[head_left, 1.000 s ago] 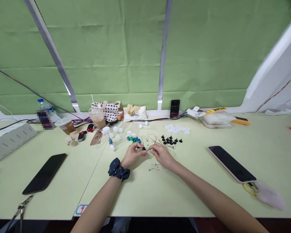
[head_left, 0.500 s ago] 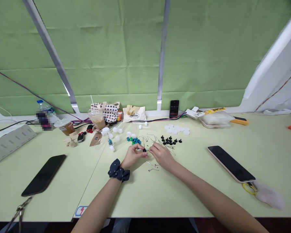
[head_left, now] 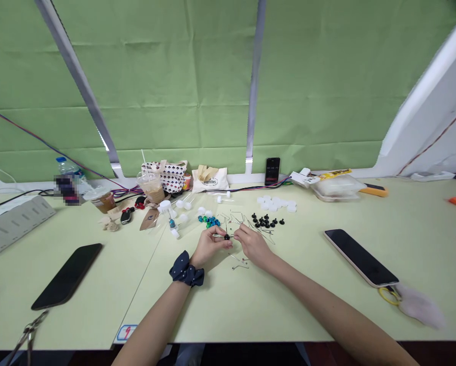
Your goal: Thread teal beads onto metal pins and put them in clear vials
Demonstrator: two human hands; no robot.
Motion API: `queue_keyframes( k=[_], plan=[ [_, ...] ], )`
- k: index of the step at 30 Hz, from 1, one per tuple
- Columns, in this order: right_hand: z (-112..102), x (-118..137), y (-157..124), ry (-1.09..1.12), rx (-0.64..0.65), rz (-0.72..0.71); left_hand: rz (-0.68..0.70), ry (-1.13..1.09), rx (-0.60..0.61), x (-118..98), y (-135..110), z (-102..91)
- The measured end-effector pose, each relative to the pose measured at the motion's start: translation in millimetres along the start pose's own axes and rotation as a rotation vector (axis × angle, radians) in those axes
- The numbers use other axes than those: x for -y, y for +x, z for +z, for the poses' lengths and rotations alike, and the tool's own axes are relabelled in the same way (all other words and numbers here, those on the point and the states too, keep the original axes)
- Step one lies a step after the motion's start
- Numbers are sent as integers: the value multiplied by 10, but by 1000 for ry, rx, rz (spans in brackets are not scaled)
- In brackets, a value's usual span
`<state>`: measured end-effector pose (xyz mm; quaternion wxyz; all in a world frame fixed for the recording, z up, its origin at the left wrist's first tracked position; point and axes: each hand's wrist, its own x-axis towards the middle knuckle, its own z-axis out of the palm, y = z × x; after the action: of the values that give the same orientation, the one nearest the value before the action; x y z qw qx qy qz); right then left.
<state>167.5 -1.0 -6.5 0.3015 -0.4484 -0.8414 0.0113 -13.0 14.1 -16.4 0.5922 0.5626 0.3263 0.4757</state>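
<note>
Carefully, the left hand (head_left: 209,245) and right hand (head_left: 253,245) close their grips from both sides on a thin silver wire (head_left: 231,236), steadying a small round black bead (head_left: 226,237) above the pale green surface (head_left: 228,305).

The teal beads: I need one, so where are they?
In the head view, the teal beads lie just beyond the left hand, between white plastic caps and bent wires.
</note>
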Motion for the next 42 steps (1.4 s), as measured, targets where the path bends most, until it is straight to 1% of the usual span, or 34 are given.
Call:
queue_keyframes(
  k=[2, 5, 8, 10, 16, 21, 23, 26, 30, 34, 36, 38, 42],
  plan=[
    [18, -20, -2, 10, -23, -20, 1, -4, 0, -3, 3, -1],
    [51, -58, -12, 22, -97, -82, -4, -3, -5, -9, 7, -5],
    [76, -81, -23, -5, -180, -130, -12, 7, -7, -7, 8, -9],
    [81, -83, -27, -36, -202, -144, -11, 12, -8, -4, 8, -12],
    [73, -68, -27, -159, -169, -168, -4, 25, -17, -13, 7, -10],
    [90, -75, -24, -209, -81, -177, 8, 20, -32, -3, 6, -7],
    [93, -82, -15, -162, -48, -164, 12, 20, -32, 11, 8, -12],
    [86, -93, 4, 17, -27, -114, 8, 18, -30, 23, 10, -19],
    [48, -101, 24, 275, -52, -47, 3, -5, -19, 10, 10, -23],
    [-12, -108, 37, 400, -70, 25, -14, -13, 16, -9, 11, -29],
    [-33, -121, 39, 414, -65, 38, -20, -18, 38, -11, 12, -31],
    [-35, -142, 35, 386, -78, 12, -27, -28, 54, -9, 15, -30],
    [12, -184, 4, 204, -156, -133, -50, -39, 51, -1, 27, -28]
  ],
)
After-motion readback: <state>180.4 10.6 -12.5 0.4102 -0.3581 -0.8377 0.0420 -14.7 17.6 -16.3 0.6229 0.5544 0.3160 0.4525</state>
